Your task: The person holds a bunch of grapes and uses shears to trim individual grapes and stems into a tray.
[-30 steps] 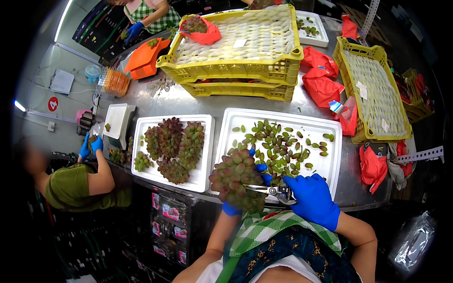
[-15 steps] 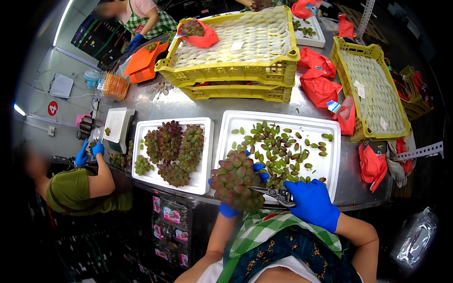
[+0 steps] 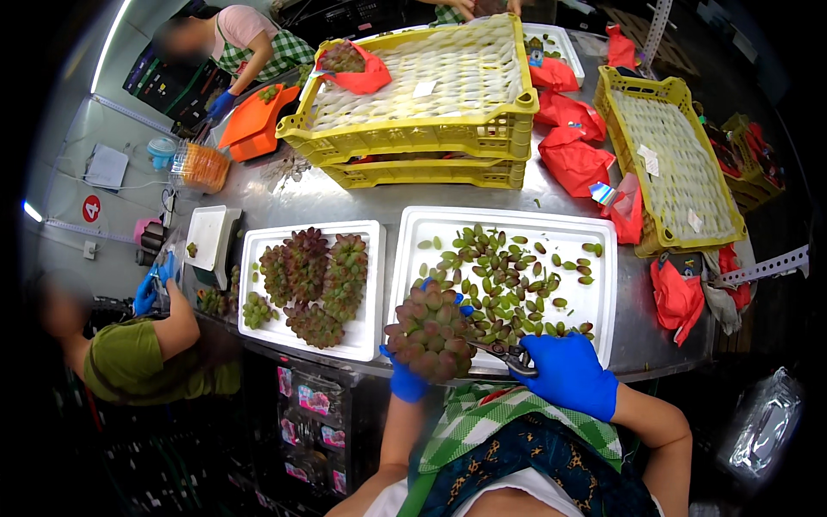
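Note:
My left hand (image 3: 407,377), in a blue glove, is closed around a large reddish-green grape bunch (image 3: 431,332), partly hidden by it. My gloved right hand (image 3: 570,375) grips metal scissors (image 3: 519,365), blades reaching into the bunch's right side. Beneath them lies a white foam tray (image 3: 587,306) scattered with loose green and brownish grapes (image 3: 504,258). To its left, another white tray (image 3: 366,340) holds several dark bunches (image 3: 306,267) and a small green cluster (image 3: 257,310).
Stacked yellow crates (image 3: 396,129) with foam liners stand behind; another crate (image 3: 676,172) is right, beside red bags (image 3: 575,164). An orange bin (image 3: 250,121) and a scale (image 3: 211,241) sit left. Co-workers in gloves stand left (image 3: 138,362) and back left (image 3: 245,39).
My left hand and the bunch have shifted slightly and the bunch has turned. The scissors stay at it. The back-left co-worker leans further over; the left co-worker's hands moved.

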`<state>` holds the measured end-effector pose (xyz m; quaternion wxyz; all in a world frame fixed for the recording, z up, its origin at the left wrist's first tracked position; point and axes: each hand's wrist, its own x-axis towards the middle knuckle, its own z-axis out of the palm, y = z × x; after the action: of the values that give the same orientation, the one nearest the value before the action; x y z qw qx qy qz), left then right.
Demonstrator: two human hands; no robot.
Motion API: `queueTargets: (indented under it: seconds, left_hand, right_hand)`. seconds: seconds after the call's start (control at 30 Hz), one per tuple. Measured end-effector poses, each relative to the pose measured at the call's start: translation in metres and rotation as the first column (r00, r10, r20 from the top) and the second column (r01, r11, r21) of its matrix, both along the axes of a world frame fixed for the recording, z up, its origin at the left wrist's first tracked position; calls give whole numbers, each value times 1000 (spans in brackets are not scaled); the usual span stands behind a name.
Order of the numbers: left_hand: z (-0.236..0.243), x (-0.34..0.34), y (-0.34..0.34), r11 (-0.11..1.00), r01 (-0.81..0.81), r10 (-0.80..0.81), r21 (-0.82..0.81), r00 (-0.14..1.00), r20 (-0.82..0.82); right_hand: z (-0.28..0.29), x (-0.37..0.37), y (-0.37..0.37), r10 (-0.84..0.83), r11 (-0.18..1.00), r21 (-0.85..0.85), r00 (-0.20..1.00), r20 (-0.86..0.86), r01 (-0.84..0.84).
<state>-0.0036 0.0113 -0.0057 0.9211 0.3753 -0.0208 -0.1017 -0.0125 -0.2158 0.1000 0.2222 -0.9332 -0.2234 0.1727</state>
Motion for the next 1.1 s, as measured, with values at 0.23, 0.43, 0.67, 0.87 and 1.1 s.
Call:
queueTargets:
  seconds: [0.23,0.43,0.67,0.87,1.1]
  left_hand:
    - [-2,1,-7,965,-193,185,179,981,60]
    - [-47,4,-4,973,-171,170,158,985,18]
    - [-29,-11,-11,978,-153,132,-141,980,-145]
    - [-52,-20,2,877,-89,-2,-472,982,-190]
    - [1,-13,-17,966,-139,52,-216,929,-366]
  right_hand:
    - [1,0,2,10,1000,-1,1000,12,-10]
    - [12,-1,1,-83,994,68,996,14,81]
    - [7,0,-3,-133,987,92,991,32,130]
    - [8,5,1,-93,986,145,993,68,82]
    - [17,18,-11,50,998,32,983,179,-57]
